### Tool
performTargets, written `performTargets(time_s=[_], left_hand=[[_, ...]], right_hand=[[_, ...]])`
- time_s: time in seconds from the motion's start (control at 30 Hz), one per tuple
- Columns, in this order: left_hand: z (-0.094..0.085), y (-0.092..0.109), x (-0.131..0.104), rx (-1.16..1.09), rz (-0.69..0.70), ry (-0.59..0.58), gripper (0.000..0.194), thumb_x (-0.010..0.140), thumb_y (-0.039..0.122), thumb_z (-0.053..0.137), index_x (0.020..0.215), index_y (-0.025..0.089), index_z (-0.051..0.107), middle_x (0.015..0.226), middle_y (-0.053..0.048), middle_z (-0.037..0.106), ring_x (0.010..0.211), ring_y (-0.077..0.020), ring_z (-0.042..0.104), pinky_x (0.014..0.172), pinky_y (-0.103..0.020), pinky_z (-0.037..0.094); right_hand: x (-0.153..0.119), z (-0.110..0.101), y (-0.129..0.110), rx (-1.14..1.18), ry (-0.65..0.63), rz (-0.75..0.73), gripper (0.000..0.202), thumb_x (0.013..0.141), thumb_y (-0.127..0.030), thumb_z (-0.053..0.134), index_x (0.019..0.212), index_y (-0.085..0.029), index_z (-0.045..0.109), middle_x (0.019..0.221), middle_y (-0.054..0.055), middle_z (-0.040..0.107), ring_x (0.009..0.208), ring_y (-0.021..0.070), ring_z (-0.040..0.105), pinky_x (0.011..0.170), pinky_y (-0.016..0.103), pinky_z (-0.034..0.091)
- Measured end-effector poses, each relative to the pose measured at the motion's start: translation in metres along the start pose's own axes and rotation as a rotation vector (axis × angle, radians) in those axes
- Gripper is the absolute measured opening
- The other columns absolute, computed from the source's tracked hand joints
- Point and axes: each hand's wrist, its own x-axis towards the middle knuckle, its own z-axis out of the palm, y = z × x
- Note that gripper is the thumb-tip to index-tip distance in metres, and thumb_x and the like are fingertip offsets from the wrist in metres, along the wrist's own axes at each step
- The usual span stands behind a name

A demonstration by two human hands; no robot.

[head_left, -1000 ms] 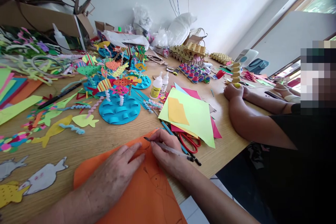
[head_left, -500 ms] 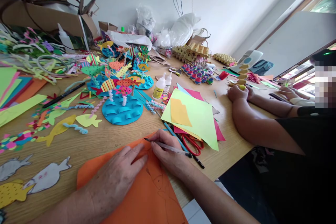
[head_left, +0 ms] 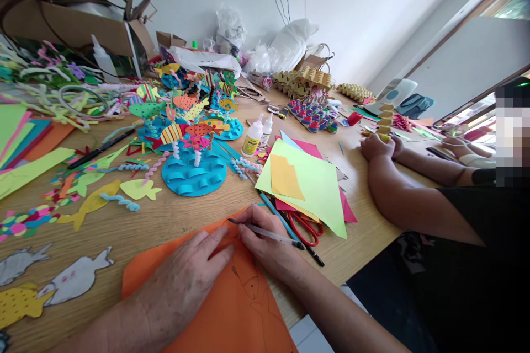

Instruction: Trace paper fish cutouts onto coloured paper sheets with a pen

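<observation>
An orange sheet of paper (head_left: 232, 314) lies at the table's near edge, with fish outlines drawn on its right part. My left hand (head_left: 194, 267) rests flat on it, fingers stretched out. Between the fingers of my right hand (head_left: 265, 237) is a pen (head_left: 271, 235) with a clear barrel, its tip near the sheet's upper edge. Just right of that hand are red-handled scissors (head_left: 306, 231), partly under a stack of coloured paper topped by a light green sheet (head_left: 318, 176).
Blue paper bases with colourful paper fish (head_left: 194, 171) stand ahead, beside glue bottles (head_left: 252, 138). Cut-out fish (head_left: 78, 281) lie at left. Egg cartons (head_left: 302, 83) sit at the back. A co-worker's hands (head_left: 379, 146) hold a yellowish carton piece at right.
The view has shifted very slightly. Both hands keep almost the same place on the orange paper, and the pen tip has hardly moved.
</observation>
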Motion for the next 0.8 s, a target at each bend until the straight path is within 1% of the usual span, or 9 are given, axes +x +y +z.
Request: performTargets(time_s=[0.13, 0.27, 0.5, 0.67, 0.8], left_hand=[[0.0002, 0.0000, -0.0002, 0.005, -0.008, -0.002, 0.051, 0.073, -0.004, 0.035, 0.113, 0.015, 0.059, 0.122, -0.011, 0.061, 0.102, -0.0221, 0.062, 0.086, -0.035, 0.056], [0.0003, 0.0001, 0.0001, 0.001, 0.001, 0.014, 0.051, 0.073, -0.004, 0.033, 0.113, 0.014, 0.059, 0.121, -0.014, 0.060, 0.102, -0.0243, 0.063, 0.084, -0.039, 0.056], [0.0007, -0.0008, -0.0007, -0.008, 0.011, 0.003, 0.050, 0.074, -0.004, 0.034, 0.113, 0.013, 0.059, 0.120, -0.014, 0.061, 0.101, -0.0244, 0.063, 0.084, -0.038, 0.056], [0.0025, -0.0009, -0.0019, -0.031, -0.017, 0.002, 0.047, 0.076, -0.002, 0.035, 0.113, 0.017, 0.059, 0.124, -0.011, 0.059, 0.106, -0.0216, 0.060, 0.087, -0.034, 0.055], [0.0024, -0.0003, -0.0024, -0.055, -0.033, 0.010, 0.049, 0.077, -0.003, 0.033, 0.114, 0.016, 0.059, 0.124, -0.012, 0.059, 0.107, -0.0230, 0.059, 0.087, -0.036, 0.054]], right_hand=[[0.0005, -0.0001, 0.0001, 0.005, -0.009, 0.009, 0.014, 0.070, -0.010, 0.046, 0.074, -0.018, 0.057, 0.062, -0.003, 0.056, 0.054, 0.0098, 0.048, 0.049, 0.019, 0.035], [0.0001, -0.0008, 0.0002, 0.009, -0.022, 0.010, 0.015, 0.071, -0.009, 0.046, 0.074, -0.019, 0.057, 0.062, -0.003, 0.055, 0.054, 0.0096, 0.048, 0.049, 0.019, 0.035], [0.0003, -0.0011, -0.0013, 0.000, -0.013, 0.028, 0.015, 0.070, -0.009, 0.046, 0.074, -0.019, 0.057, 0.061, -0.004, 0.055, 0.054, 0.0099, 0.047, 0.049, 0.019, 0.035], [0.0008, -0.0014, -0.0024, -0.014, -0.009, 0.024, 0.016, 0.070, -0.009, 0.046, 0.074, -0.019, 0.057, 0.063, -0.003, 0.056, 0.056, 0.0102, 0.049, 0.051, 0.019, 0.037], [0.0005, -0.0015, -0.0014, -0.013, -0.005, 0.021, 0.016, 0.070, -0.008, 0.046, 0.075, -0.019, 0.057, 0.065, -0.003, 0.058, 0.057, 0.0101, 0.049, 0.051, 0.019, 0.036]])
